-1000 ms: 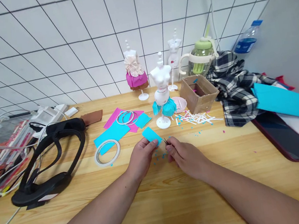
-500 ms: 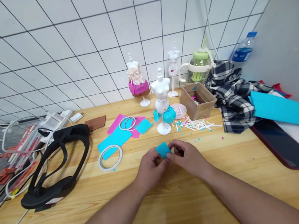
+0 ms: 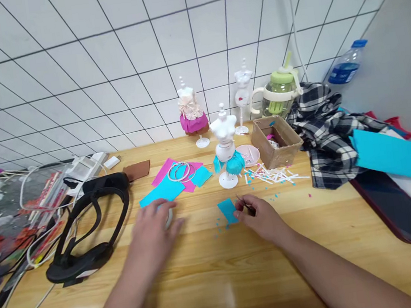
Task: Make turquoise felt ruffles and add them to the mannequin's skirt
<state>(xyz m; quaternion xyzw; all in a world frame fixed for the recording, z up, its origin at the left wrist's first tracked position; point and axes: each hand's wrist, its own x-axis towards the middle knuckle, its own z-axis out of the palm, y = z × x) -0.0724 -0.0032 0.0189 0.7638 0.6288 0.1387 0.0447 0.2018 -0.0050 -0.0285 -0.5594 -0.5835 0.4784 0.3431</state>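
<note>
My right hand (image 3: 263,221) pinches a small blue paper piece (image 3: 227,210) between thumb and finger. Tucked in the same hand is a slim dark tool (image 3: 249,208), mostly covered, its kind unclear. Over a roll of white tape (image 3: 169,218) reaches my left hand (image 3: 154,231), thumb and fingers apart, slightly blurred; it hides most of the roll. Just beyond my hands stands a white mini dress form (image 3: 224,132) with puffed blue paper (image 3: 235,163) around its lower part. Tiny blue scraps (image 3: 221,227) lie beside the held piece.
Behind are a dressed dress form (image 3: 192,112), a bare one (image 3: 243,88), a cardboard box (image 3: 278,144) and a green-lidded jug (image 3: 282,88). White strips (image 3: 276,172) lie scattered. A black headset frame (image 3: 87,235) sits left, a phone (image 3: 398,209) and plaid cloth (image 3: 324,133) right.
My left hand has let go of the blue paper piece and moved left to the tape roll. The piece stays in my right hand. Blue scraps now lie on the table below it.
</note>
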